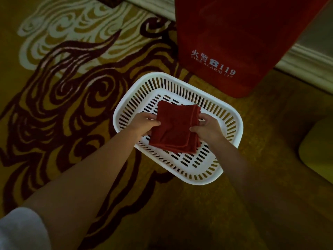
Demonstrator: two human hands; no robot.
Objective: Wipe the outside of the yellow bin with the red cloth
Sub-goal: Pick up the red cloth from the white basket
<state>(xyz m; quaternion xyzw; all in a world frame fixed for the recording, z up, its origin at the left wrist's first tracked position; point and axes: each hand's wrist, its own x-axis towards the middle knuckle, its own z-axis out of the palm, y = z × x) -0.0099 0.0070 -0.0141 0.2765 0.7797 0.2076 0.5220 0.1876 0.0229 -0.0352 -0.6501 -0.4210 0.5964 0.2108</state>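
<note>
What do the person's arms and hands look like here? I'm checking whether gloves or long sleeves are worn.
No gloves: the left hand and right hand are bare, as are both forearms. A short white sleeve shows on the left upper arm. No rings, watch or markings are visible in this dim light.

white slotted basket (126,109), red fire cabinet (243,42)

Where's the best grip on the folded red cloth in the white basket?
Probably the two opposite side edges of the folded red cloth, coming from above, as the left hand and right hand do: it lies flat inside the white slotted plastic basket.
</note>
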